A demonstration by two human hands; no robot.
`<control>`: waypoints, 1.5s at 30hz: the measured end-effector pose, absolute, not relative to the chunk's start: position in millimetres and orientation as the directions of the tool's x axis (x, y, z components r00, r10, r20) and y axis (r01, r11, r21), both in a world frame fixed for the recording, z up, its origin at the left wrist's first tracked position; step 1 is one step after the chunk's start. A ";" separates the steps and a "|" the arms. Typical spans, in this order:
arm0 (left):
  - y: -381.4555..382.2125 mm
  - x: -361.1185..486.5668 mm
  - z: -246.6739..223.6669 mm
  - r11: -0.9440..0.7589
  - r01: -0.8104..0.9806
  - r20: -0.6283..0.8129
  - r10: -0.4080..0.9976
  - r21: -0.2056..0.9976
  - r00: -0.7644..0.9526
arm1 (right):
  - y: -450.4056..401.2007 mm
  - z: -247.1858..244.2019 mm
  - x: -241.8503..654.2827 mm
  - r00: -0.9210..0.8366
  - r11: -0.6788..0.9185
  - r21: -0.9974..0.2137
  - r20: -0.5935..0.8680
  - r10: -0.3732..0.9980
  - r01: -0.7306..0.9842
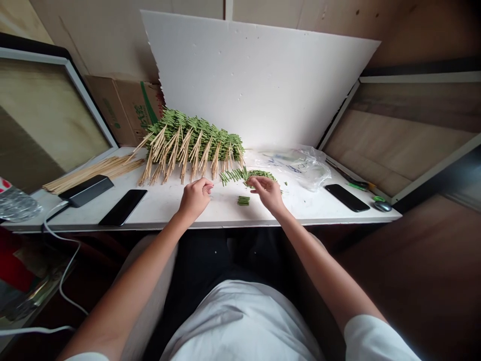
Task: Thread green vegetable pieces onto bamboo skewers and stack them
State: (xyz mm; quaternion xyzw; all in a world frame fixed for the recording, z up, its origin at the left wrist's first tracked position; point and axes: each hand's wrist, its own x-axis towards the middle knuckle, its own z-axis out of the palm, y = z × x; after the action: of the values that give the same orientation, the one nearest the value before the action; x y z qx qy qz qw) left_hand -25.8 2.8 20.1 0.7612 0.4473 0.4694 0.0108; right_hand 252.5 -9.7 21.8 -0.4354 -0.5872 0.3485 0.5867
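Note:
My left hand [195,199] is closed in a pinch on the thin end of a bamboo skewer. Cut green bean pieces [233,175] sit side by side along that skewer, which runs toward my right hand. With its fingers drawn together, my right hand [267,193] is at the far end of the row, on what looks like a bean piece; the fingers partly hide it. Behind the right hand lies a loose heap of cut green beans [265,174]. A small row of bean pieces [243,200] rests on the white table [221,213] between the hands.
Filled bean skewers [199,135] are stacked at the back left. Bare bamboo skewers [97,170], a black box-shaped device [86,190] and a phone [123,207] lie left. A plastic bag [306,168], another dark phone [346,197] and a small mouse-like object [382,205] lie right.

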 end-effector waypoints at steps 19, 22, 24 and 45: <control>10.9 -33.2 15.9 -0.587 0.672 0.675 0.717 0.451 0.173 | 3.1 -3.0 264.9 -0.038 0.427 -0.701 0.497 0.867 0.571; 9.5 -33.9 19.6 -0.588 0.660 0.684 0.713 0.468 0.151 | 6.3 3.9 268.6 0.108 0.321 -0.924 0.348 0.931 0.208; 8.0 -32.9 21.5 -0.593 0.651 0.685 0.713 0.474 0.149 | 7.1 9.2 269.7 0.110 0.238 -0.971 0.233 0.966 -0.031; -0.6 -20.5 20.0 -0.638 0.630 0.692 0.690 0.443 0.212 | -3.3 25.9 260.5 0.016 0.122 -0.872 0.131 0.991 -0.474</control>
State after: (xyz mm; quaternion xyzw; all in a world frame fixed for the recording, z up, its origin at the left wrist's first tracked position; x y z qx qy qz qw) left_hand -20.5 -0.6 20.0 0.7779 0.4242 0.4626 0.0322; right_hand 260.5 -3.3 25.9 -0.3247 -0.3984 0.5773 0.6344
